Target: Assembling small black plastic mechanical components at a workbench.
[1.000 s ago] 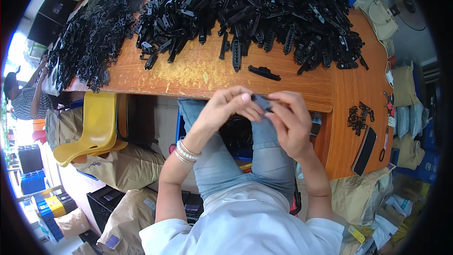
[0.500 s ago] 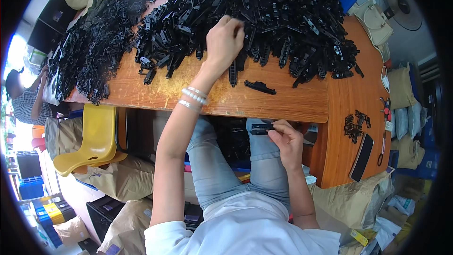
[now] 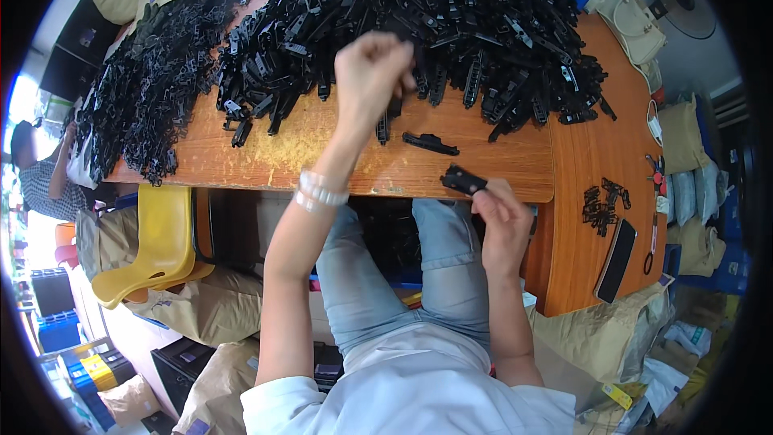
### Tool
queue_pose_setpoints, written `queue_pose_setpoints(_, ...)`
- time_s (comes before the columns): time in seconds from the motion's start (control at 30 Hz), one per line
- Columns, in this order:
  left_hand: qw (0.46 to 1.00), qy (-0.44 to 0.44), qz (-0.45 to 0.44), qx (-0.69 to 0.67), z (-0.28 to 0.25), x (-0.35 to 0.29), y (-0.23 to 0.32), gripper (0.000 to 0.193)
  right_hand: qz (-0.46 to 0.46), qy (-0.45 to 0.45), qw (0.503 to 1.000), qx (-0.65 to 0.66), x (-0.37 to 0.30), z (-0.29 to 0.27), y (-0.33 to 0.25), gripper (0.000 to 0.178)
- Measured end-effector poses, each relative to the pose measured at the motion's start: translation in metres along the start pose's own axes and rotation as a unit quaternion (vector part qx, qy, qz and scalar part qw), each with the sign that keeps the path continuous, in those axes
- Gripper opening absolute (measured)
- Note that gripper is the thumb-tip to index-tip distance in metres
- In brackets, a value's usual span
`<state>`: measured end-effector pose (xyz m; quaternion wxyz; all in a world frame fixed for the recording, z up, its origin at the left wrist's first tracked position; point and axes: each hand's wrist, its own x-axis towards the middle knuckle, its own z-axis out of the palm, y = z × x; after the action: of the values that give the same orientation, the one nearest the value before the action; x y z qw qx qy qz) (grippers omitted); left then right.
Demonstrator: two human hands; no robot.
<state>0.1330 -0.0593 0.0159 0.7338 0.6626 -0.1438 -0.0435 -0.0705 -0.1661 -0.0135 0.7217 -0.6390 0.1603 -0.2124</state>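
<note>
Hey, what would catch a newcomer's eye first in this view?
Probably the large heap of black parts across the far side of the wooden table. Then the bright yellow chair at the left, and the right hand holding a black piece near the table's front edge.

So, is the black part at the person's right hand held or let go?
Held: the right hand has one end of the black part between thumb and fingers. I cannot tell whether it touches the table.

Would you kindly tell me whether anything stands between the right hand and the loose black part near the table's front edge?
Only the black piece that the right hand itself holds shows between it and the loose black part.
</note>
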Motion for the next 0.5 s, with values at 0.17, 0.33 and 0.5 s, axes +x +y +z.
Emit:
queue_pose_setpoints(0.17, 0.997, -0.08, 0.012, -0.013, -0.011, -0.098, -0.003, 0.01, 0.069, 0.009, 0.982, 0.176, 0.011, 0.011, -0.015, 0.015)
queue_pose_setpoints(0.33, 0.979, -0.115, 0.117, 0.122, -0.021, -0.114, -0.003, 0.014, 0.082, -0.015, 0.994, 0.074, 0.006, 0.016, -0.019, 0.013)
queue_pose_setpoints(0.5, 0.979, -0.096, 0.16, 0.085, -0.023, -0.118, -0.011, 0.013, 0.06, -0.017, 0.995, 0.075, 0.0, 0.018, -0.018, 0.012)
